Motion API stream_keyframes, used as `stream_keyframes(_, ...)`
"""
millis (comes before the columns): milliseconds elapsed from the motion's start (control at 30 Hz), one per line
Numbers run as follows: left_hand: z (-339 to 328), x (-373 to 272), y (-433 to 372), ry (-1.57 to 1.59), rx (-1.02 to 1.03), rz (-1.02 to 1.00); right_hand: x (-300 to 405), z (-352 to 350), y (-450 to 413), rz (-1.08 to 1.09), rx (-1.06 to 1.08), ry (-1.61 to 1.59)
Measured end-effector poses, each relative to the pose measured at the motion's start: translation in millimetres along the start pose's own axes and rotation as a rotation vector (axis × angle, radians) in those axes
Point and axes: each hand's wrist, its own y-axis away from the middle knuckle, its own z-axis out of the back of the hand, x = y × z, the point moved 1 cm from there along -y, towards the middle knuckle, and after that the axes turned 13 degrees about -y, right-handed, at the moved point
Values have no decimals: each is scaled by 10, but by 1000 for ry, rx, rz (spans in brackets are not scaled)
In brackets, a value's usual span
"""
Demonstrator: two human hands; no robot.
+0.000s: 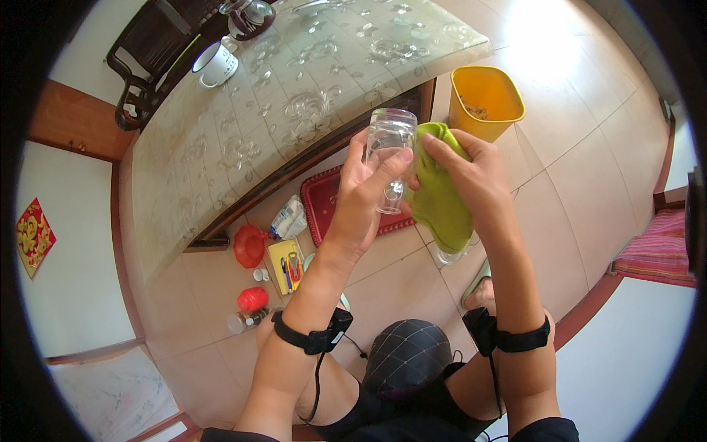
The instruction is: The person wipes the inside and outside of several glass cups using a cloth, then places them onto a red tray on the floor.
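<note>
My left hand (367,185) grips a clear drinking glass (391,135) with the thumb across its side. The glass is upright or nearly so, in front of my knees and beyond the table's edge. Close on its right, my right hand (478,174) holds a green cloth (442,204) between thumb and fingers, and the cloth hangs down from it. The cloth is beside the glass; whether they touch I cannot tell. Below the cloth, partly hidden by it, another clear glass object (452,257) is on the tiled floor.
Ahead is a table with a floral transparent cover (315,105), bearing an enamel mug (221,65) and a glass pot (251,19). On the floor are a yellow bin (486,124), a red tray (320,204), a red plastic bowl (249,247), a yellow notebook (278,268) with pens and a red container (252,299).
</note>
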Motion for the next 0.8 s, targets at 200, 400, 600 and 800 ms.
stream_keyframes(200,59,16,-13,77,17,44,32,-48,32,-83,115,-133)
stream_keyframes(400,21,15,-9,106,21,33,-1,-31,-1,-91,150,-143)
stream_keyframes(600,-3,-5,-5,78,-2,67,43,-53,42,-75,138,-150)
stream_keyframes(800,53,89,-38,67,-27,46,-4,-44,17,-119,164,-24)
